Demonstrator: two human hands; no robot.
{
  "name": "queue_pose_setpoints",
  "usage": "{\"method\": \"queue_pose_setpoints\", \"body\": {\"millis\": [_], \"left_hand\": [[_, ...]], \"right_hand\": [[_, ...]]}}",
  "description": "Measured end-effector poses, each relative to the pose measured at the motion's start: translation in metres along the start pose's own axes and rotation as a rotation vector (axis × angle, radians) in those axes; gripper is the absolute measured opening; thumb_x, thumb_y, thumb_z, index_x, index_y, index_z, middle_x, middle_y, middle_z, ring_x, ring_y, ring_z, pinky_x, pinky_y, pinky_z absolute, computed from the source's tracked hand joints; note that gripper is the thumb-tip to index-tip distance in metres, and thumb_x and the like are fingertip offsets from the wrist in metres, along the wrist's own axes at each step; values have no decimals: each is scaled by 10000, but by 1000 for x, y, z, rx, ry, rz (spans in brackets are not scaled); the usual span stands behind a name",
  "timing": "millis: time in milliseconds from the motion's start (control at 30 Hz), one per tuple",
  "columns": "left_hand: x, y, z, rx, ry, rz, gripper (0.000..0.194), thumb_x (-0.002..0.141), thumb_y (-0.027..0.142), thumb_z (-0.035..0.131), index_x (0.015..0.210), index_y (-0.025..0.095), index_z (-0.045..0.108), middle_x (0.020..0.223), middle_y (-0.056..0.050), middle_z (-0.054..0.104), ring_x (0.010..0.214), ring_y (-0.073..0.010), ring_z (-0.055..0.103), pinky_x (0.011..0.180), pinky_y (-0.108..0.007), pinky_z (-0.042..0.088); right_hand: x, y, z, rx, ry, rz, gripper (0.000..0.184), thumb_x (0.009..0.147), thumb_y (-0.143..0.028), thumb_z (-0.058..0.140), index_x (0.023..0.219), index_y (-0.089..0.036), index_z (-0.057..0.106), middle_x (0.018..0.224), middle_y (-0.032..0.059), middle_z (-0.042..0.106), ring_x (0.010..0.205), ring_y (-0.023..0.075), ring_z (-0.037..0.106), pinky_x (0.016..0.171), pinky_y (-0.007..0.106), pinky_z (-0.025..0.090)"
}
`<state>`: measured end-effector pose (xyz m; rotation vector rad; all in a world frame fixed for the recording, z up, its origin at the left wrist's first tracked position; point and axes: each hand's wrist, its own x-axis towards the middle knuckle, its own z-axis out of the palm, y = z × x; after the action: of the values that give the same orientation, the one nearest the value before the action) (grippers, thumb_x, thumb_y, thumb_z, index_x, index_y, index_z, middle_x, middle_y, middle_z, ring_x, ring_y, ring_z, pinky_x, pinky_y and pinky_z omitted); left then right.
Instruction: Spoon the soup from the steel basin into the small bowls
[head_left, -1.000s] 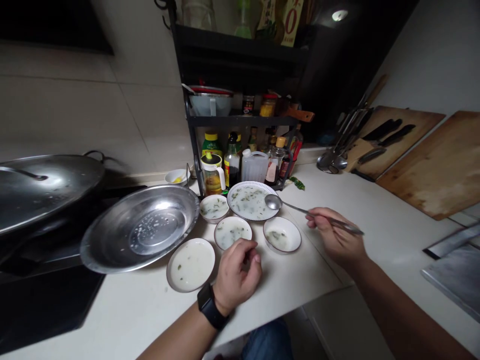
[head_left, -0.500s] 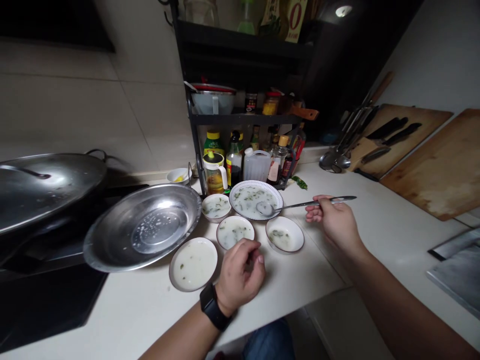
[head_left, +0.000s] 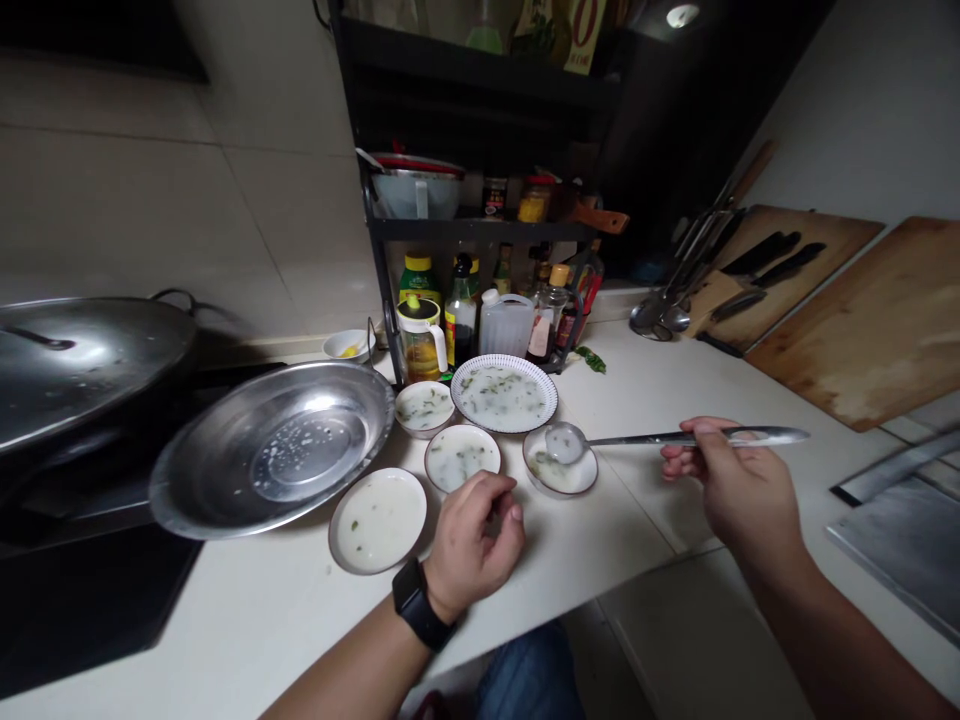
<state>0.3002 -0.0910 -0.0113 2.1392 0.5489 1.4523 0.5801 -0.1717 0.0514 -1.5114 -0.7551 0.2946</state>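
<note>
My right hand (head_left: 739, 482) holds a metal spoon (head_left: 675, 438) by its long handle. The spoon's bowl hangs at the rim of a small white bowl (head_left: 560, 462) of milky liquid with green flecks. My left hand (head_left: 476, 535) rests loosely curled on the counter, holding nothing, just below a white dish (head_left: 462, 458). Near it lie a wide white plate (head_left: 377, 520) and a small bowl (head_left: 424, 408). A blue-rimmed plate (head_left: 504, 393) sits behind them. All hold the same milky liquid.
A large steel basin (head_left: 270, 450) and a lidded wok (head_left: 82, 360) stand to the left. Behind the dishes, a black rack (head_left: 480, 228) holds bottles and jars. Knives and ladles (head_left: 697, 265) lean against wooden cutting boards (head_left: 847, 320) at right.
The spoon has left the blue-rimmed plate and moved right and toward me, to the small bowl. My right hand moved right with it. My left hand stayed put.
</note>
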Motion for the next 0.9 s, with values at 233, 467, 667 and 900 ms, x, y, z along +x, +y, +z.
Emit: {"method": "queue_pose_setpoints", "body": {"millis": [233, 467, 667, 900], "left_hand": [[-1, 0, 0, -9, 2, 2, 162, 922, 155, 556, 1080, 183, 578, 793, -25, 615, 698, -141, 587, 646, -257, 474], [-1, 0, 1, -14, 11, 10, 169, 913, 145, 563, 1077, 182, 580, 783, -22, 612, 684, -128, 559, 636, -244, 454], [-2, -3, 1, -13, 10, 2, 175, 917, 149, 563, 1087, 189, 571, 779, -15, 599, 681, -128, 541, 639, -248, 451], [-1, -1, 1, -19, 12, 25, 174, 918, 147, 554, 1086, 190, 566, 786, -20, 603, 692, -133, 545, 641, -252, 445]], "right_hand": [[-30, 2, -19, -405, -285, -553, 164, 985, -336, 578, 989, -235, 706, 727, 35, 743, 670, 192, 747, 609, 292, 611], [-33, -21, -14, -431, -423, -1077, 349, 886, -49, 580, 1153, -249, 684, 926, 64, 775, 817, 201, 760, 741, 320, 625], [-1, -2, 41, -452, -311, -937, 179, 977, -220, 556, 1054, -206, 717, 939, 82, 787, 797, 210, 773, 769, 335, 630], [11, 13, 71, -274, -157, -333, 351, 979, -519, 550, 973, -189, 669, 737, 62, 743, 649, 204, 750, 628, 318, 626]]}}
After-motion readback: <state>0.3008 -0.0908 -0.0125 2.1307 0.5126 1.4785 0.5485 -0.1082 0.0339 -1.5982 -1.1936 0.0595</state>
